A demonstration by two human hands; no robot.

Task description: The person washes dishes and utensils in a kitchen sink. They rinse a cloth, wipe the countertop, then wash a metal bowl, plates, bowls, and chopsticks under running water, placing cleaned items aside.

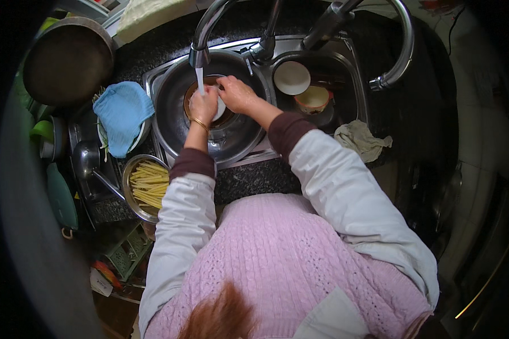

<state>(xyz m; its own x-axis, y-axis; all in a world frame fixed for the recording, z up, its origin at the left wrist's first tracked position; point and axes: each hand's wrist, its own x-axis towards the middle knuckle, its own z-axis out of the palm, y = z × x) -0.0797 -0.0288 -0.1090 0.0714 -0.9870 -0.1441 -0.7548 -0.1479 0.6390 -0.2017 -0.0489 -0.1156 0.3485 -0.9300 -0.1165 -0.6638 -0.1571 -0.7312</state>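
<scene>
My left hand (204, 105) is under the faucet's running water, closed around a small white dish (221, 109) that is mostly hidden by my fingers. My right hand (239, 95) reaches in from the right, its fingertips at the dish's far edge. Whether those fingers grip it is hard to see. Below both hands, a brown round vessel (190, 94) sits inside a large stainless steel basin (169, 127). The basin rests in the left sink bowl. Water pours from the chrome faucet spout (199, 57) onto my left hand.
The right sink compartment (350, 101) holds a white bowl (292, 78) and a patterned cup (312, 100). A rag (362, 140) lies right. Left are a blue cloth (123, 114) over a bowl, a ladle (87, 159), cut yellow strips (149, 183) in a metal bowl, and a dark pan (69, 61).
</scene>
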